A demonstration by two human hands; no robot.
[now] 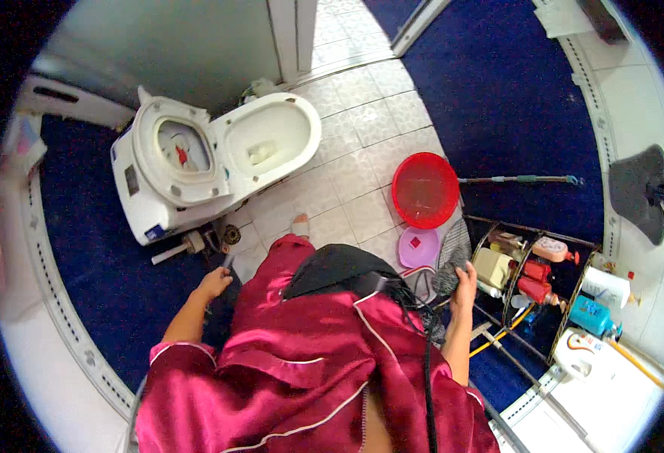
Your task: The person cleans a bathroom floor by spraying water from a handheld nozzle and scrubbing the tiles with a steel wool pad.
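At the left, my left hand (216,282) is low beside my leg, its fingers curled around a short, pale, thin object (228,261); its lower part is hidden in the hand. My right hand (465,280) is out to the right, fingers bent against a bunched grey cloth (449,274). A lilac basin (418,247) and a larger red basin (425,189) stand on the floor just beyond that cloth. Ahead to the left is a white toilet (272,136), its lid and seat (173,150) raised. Inside the bowl lies something pale.
A metal rack (575,286) with several bottles stands close by my right arm. A pole (518,179) lies beyond the red basin. Beside the toilet's base are pipe fittings (193,243). A doorway (349,34) opens at the far side of the tiled floor (332,164).
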